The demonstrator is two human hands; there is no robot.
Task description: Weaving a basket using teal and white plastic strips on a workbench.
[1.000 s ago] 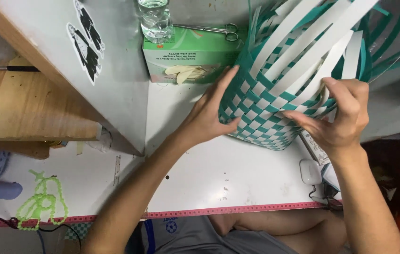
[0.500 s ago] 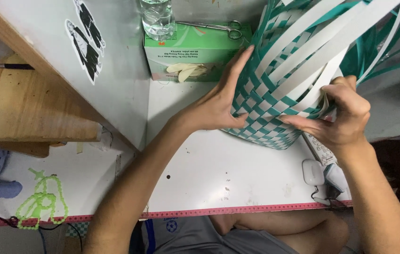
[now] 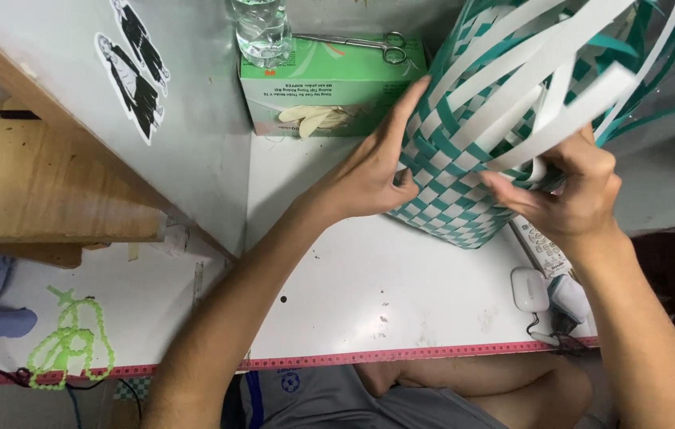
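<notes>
We brace a half-woven basket (image 3: 472, 159) of teal and white strips on the white table (image 3: 369, 286), just right of the green box (image 3: 329, 91). Our left hand (image 3: 369, 171) lies spread flat against the basket's woven side, fingers reaching upward, likely to keep it from sliding or tipping. Our right hand (image 3: 572, 191) pinches a loose white strip (image 3: 560, 119) at the basket's near edge, fingers pressed together on it, apparently to hold the strip taut against the weave. Scissors (image 3: 369, 44) lie on top of the box, a water bottle (image 3: 260, 32) stands at its far left corner, and a remote control (image 3: 540, 246) lies on the table in front of the basket.
</notes>
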